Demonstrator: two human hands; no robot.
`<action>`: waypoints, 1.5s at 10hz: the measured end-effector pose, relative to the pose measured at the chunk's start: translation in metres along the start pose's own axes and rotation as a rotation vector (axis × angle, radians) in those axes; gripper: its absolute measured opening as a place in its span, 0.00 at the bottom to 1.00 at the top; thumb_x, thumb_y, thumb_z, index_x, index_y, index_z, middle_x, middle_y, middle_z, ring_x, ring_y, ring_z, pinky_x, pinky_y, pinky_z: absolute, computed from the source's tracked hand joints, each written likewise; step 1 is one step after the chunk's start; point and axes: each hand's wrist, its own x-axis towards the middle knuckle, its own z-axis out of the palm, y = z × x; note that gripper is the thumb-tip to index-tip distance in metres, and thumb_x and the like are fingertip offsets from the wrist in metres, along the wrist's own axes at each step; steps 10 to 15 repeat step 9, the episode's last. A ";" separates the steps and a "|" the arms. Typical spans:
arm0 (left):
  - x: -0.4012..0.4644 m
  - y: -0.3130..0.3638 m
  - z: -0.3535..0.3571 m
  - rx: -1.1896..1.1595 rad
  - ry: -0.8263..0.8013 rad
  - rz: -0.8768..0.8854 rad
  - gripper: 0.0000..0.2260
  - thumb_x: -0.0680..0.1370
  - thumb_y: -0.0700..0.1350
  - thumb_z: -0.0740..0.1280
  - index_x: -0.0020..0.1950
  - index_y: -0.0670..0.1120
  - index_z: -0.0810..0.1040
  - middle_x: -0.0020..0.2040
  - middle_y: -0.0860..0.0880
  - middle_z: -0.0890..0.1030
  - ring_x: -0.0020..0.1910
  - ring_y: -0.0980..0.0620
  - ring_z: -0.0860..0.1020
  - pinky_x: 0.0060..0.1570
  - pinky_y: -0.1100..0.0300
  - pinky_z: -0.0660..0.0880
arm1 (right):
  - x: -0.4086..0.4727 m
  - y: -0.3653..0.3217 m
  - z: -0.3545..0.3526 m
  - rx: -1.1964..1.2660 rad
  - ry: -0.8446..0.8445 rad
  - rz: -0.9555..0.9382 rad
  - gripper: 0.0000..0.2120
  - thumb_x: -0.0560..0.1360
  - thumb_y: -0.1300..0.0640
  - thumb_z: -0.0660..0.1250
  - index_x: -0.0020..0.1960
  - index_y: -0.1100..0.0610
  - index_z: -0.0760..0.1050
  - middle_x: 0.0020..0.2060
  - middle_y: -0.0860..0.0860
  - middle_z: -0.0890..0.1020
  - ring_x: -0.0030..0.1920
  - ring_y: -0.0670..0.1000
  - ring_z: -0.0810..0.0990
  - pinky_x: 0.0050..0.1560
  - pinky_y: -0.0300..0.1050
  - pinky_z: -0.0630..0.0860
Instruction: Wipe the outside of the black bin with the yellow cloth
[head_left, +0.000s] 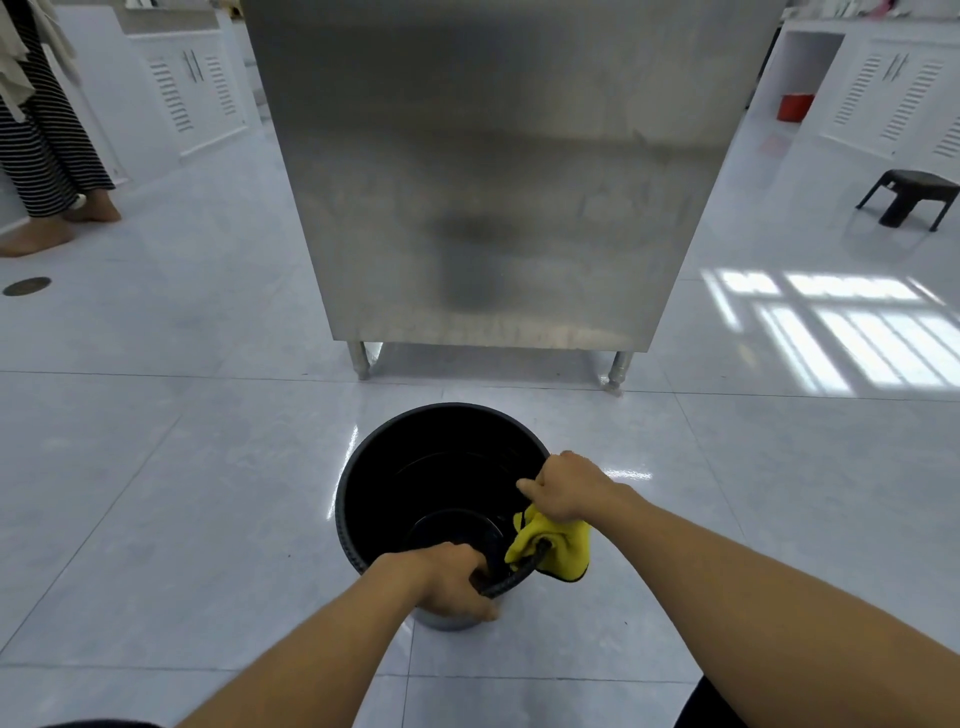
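Note:
The black bin (363, 478) stands upright on the tiled floor just in front of me, its open top facing the camera. My left hand (447, 577) grips the near rim of the bin, fingers curled over the edge. My right hand (563, 488) holds the yellow cloth (558, 548) bunched against the bin's right rim and upper outer wall. The cloth hangs down over the rim on the near right side. The bin's lower outer wall is mostly hidden by my hands and arms.
A tall stainless steel cabinet (498, 171) on short legs stands directly behind the bin. A person in striped trousers (47, 135) stands at far left. A black stool (909, 197) sits at right, a red container (795, 106) beyond it. White cupboards line both sides.

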 end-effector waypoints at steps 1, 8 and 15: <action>0.000 -0.001 0.000 0.006 -0.014 0.008 0.30 0.76 0.63 0.67 0.72 0.47 0.72 0.65 0.46 0.77 0.61 0.46 0.77 0.61 0.51 0.77 | -0.004 -0.003 0.001 -0.156 -0.048 -0.039 0.16 0.79 0.43 0.65 0.52 0.56 0.80 0.57 0.56 0.74 0.61 0.59 0.72 0.58 0.54 0.73; -0.005 -0.013 -0.014 -0.048 0.159 0.006 0.23 0.81 0.61 0.56 0.55 0.44 0.80 0.46 0.41 0.82 0.39 0.48 0.76 0.47 0.48 0.78 | -0.009 -0.006 0.004 -0.267 0.056 -0.130 0.10 0.81 0.50 0.64 0.52 0.56 0.78 0.54 0.56 0.78 0.60 0.59 0.71 0.54 0.52 0.69; -0.011 -0.010 -0.031 -0.031 0.215 -0.014 0.22 0.81 0.60 0.56 0.54 0.45 0.80 0.50 0.42 0.83 0.44 0.44 0.81 0.51 0.46 0.79 | -0.009 -0.012 0.003 -0.222 0.076 -0.133 0.11 0.81 0.49 0.63 0.46 0.55 0.76 0.46 0.54 0.77 0.55 0.58 0.72 0.51 0.51 0.69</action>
